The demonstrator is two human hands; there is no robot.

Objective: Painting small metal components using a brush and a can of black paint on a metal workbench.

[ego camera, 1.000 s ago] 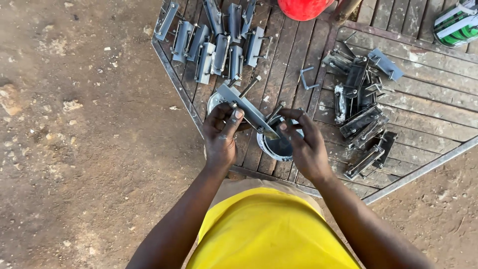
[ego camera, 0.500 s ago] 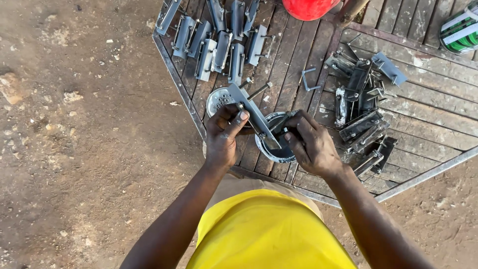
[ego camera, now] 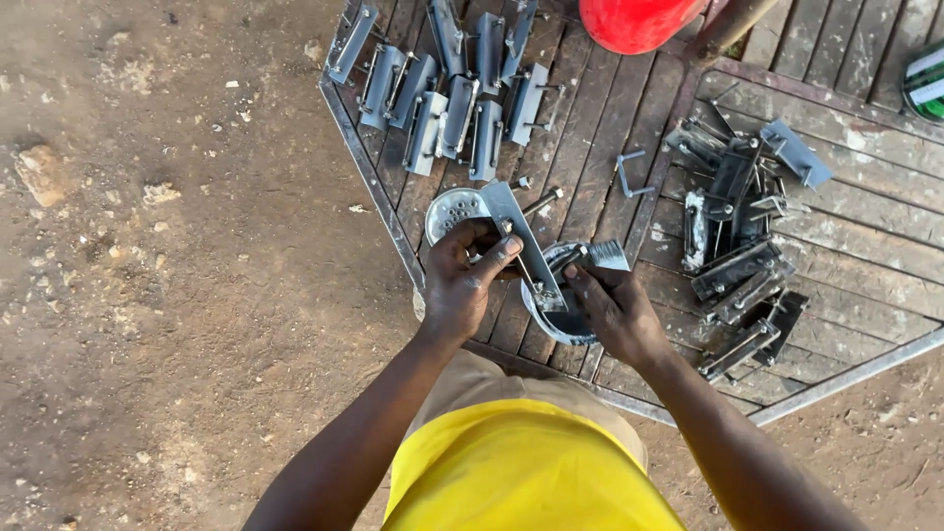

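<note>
Above the table's (ego camera: 388, 211) near edge, left hand (ego camera: 462, 285) grips a bolt plate (ego camera: 521, 236); right hand (ego camera: 615, 310) pinches a paintbrush (ego camera: 595, 258) over the tin (ego camera: 560, 310). Loose grip risks dropping the wet plate.

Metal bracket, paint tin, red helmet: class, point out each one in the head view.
metal bracket (ego camera: 518, 228), head view, its flat plate.
paint tin (ego camera: 553, 320), head view, its near rim.
red helmet (ego camera: 634, 20), head view, its crown.

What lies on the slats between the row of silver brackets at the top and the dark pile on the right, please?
In the head view, a small bent metal piece lies alone between the silver brackets and dark pile; otherwise bare wooden slats.
</note>
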